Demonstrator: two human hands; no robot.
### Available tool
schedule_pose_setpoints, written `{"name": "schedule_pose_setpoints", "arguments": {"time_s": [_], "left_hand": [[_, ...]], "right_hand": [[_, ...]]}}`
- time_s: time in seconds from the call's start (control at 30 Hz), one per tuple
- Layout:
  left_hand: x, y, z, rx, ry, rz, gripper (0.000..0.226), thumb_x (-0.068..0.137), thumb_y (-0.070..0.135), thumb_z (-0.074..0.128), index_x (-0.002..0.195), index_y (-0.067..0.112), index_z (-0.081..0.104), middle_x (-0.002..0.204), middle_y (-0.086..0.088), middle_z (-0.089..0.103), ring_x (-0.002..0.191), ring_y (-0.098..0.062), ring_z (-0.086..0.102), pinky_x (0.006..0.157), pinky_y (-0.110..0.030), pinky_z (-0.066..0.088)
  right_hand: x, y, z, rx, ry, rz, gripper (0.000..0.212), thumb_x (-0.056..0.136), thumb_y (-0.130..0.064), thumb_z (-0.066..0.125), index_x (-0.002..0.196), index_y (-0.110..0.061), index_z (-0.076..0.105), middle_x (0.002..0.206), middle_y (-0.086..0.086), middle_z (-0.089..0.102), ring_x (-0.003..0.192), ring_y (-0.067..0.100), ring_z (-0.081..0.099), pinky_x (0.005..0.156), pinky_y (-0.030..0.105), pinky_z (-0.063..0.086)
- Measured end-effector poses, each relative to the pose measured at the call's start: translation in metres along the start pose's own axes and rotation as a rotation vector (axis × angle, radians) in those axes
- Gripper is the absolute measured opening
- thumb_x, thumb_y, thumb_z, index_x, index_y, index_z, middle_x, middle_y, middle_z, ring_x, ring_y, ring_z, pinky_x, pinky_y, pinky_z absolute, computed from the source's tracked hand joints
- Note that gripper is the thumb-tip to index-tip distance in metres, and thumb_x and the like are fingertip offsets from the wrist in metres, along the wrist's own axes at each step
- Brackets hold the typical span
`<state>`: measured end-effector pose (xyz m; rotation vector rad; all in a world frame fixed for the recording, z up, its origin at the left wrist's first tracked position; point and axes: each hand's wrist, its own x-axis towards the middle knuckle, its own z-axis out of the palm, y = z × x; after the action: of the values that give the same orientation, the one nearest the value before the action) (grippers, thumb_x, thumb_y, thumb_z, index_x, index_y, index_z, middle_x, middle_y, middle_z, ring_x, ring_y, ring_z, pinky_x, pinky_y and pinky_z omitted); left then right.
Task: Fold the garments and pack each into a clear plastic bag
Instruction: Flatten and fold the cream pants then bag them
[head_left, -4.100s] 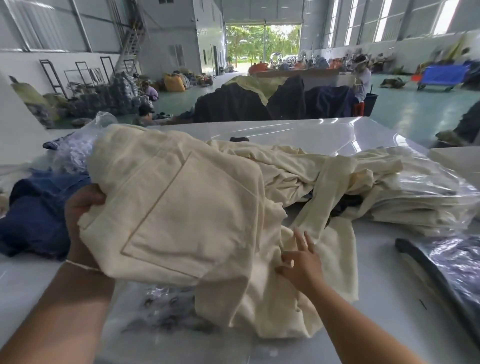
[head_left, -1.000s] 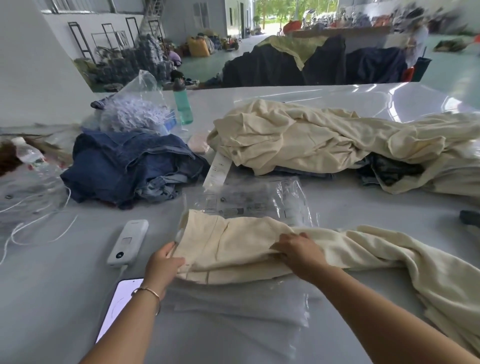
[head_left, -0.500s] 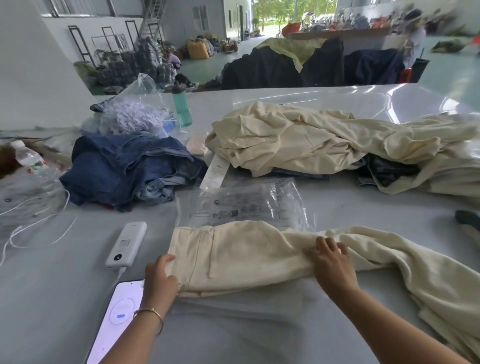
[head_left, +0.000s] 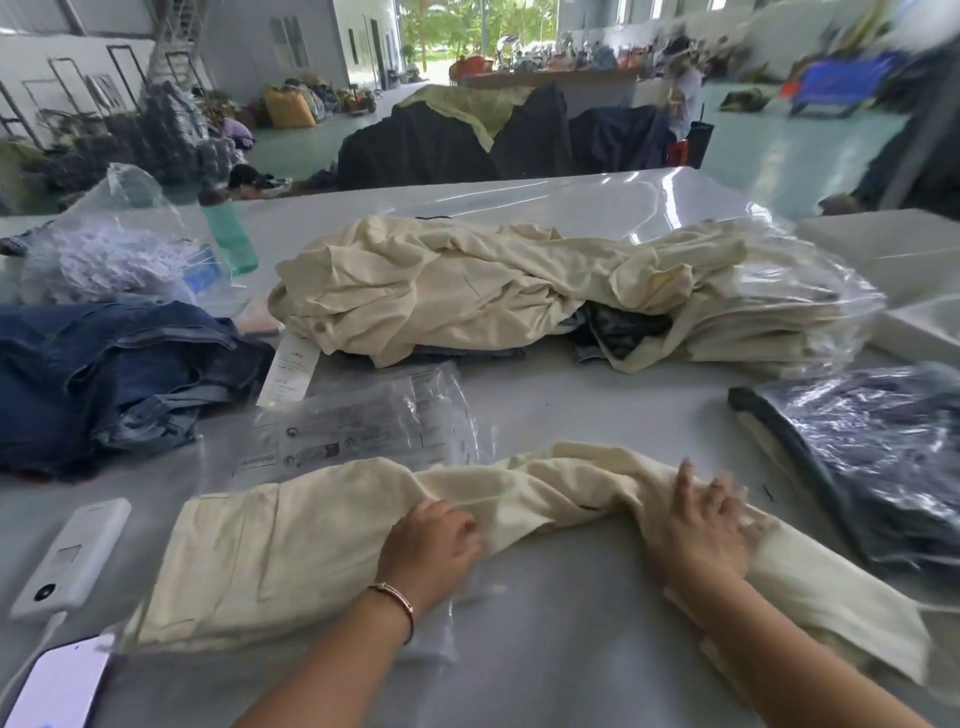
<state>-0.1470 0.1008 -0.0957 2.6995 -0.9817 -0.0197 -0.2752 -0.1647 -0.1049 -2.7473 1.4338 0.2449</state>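
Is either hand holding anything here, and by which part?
Left hand grips the cream garment at a fold mid-length; right hand presses flat on its bunched leg section.

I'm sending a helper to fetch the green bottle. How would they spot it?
On the grey table, look far left, behind the denim pile. The bottle stands upright beside a crinkled plastic bag: the only mint-green thing there, with a dark cap.
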Motion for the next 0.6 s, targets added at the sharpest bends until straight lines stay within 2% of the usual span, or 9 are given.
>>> {"name": "schedule_pose_setpoints", "arguments": {"time_s": [0.07,0.1,0.13,0.2,0.33,0.43,0.5,0.53,0.6], "left_hand": [[0.007,0.001,0.015,-0.033,-0.059,-0.031,0.032,0.089,0.039,0.056,0.117,0.026,0.062,0.122,0.008,0.058,0.117,-0.014,0.049,0.099,-0.025,0.038],[0.009,-0.001,0.021,-0.061,-0.06,-0.045,0.032,0.088,0.034,0.057,0.118,0.024,0.063,0.122,0.007,0.058,0.116,-0.015,0.05,0.099,-0.024,0.037],[0.01,-0.003,0.024,-0.094,-0.039,-0.059,0.031,0.087,0.029,0.059,0.117,0.023,0.064,0.121,0.005,0.058,0.115,-0.016,0.052,0.097,-0.024,0.039],[0.011,-0.004,0.027,-0.147,0.005,-0.087,0.023,0.085,0.018,0.061,0.107,0.018,0.069,0.113,0.001,0.062,0.107,-0.02,0.057,0.091,-0.028,0.043],[0.014,0.001,0.034,-0.148,0.032,-0.134,0.009,0.084,0.011,0.063,0.088,0.014,0.07,0.098,-0.002,0.061,0.094,-0.026,0.059,0.08,-0.032,0.046],[0.017,0.0,0.038,-0.097,-0.007,-0.162,0.018,0.082,0.01,0.063,0.097,0.018,0.071,0.104,-0.001,0.061,0.099,-0.025,0.06,0.084,-0.031,0.046],[0.019,0.0,0.038,-0.071,-0.042,-0.193,0.023,0.084,0.013,0.062,0.104,0.021,0.069,0.11,0.001,0.06,0.104,-0.022,0.059,0.087,-0.029,0.045],[0.021,0.001,0.037,-0.058,-0.06,-0.209,0.022,0.085,0.016,0.061,0.104,0.023,0.068,0.112,0.002,0.059,0.105,-0.02,0.058,0.088,-0.028,0.044],[0.022,0.004,0.033,-0.033,-0.087,-0.243,0.014,0.087,0.024,0.057,0.098,0.029,0.064,0.112,0.004,0.057,0.107,-0.018,0.056,0.088,-0.028,0.044]], "right_hand": [[0.011,0.016,-0.004,-0.04,-0.081,0.001,0.086,0.089,-0.058,0.044,0.151,-0.025,-0.006,0.152,0.017,0.025,0.141,0.037,0.024,0.109,0.063,0.016],[0.016,0.022,-0.008,-0.034,-0.111,-0.032,0.084,0.086,-0.054,0.05,0.15,-0.025,0.002,0.143,0.014,0.039,0.133,0.033,0.037,0.105,0.057,0.028],[0.021,0.028,-0.01,-0.016,-0.115,-0.089,0.076,0.084,-0.046,0.055,0.145,-0.024,0.015,0.131,0.01,0.05,0.122,0.029,0.05,0.095,0.047,0.039],[0.03,0.04,-0.021,0.051,-0.089,-0.208,0.05,0.079,-0.029,0.059,0.123,-0.023,0.036,0.109,0.005,0.061,0.102,0.027,0.062,0.072,0.032,0.042],[0.06,0.039,-0.088,0.031,-0.188,-0.428,0.02,0.076,-0.024,0.064,0.096,-0.023,0.06,0.087,-0.001,0.066,0.082,0.022,0.064,0.065,0.026,0.045],[0.082,0.021,-0.144,-0.039,-0.367,-0.59,0.011,0.081,-0.012,0.057,0.09,-0.012,0.064,0.073,0.0,0.059,0.07,0.018,0.056,0.058,0.025,0.043],[0.095,0.009,-0.159,0.019,-0.356,-0.591,0.004,0.083,-0.014,0.056,0.084,-0.011,0.059,0.079,0.002,0.06,0.076,0.02,0.056,0.071,0.029,0.046],[0.1,0.005,-0.159,0.033,-0.286,-0.569,0.009,0.082,-0.019,0.057,0.089,-0.014,0.059,0.09,0.004,0.062,0.086,0.023,0.058,0.083,0.035,0.045],[0.109,0.006,-0.147,-0.011,-0.055,-0.492,0.036,0.081,-0.025,0.059,0.117,-0.021,0.053,0.118,0.005,0.058,0.113,0.027,0.052,0.104,0.052,0.031]]}}
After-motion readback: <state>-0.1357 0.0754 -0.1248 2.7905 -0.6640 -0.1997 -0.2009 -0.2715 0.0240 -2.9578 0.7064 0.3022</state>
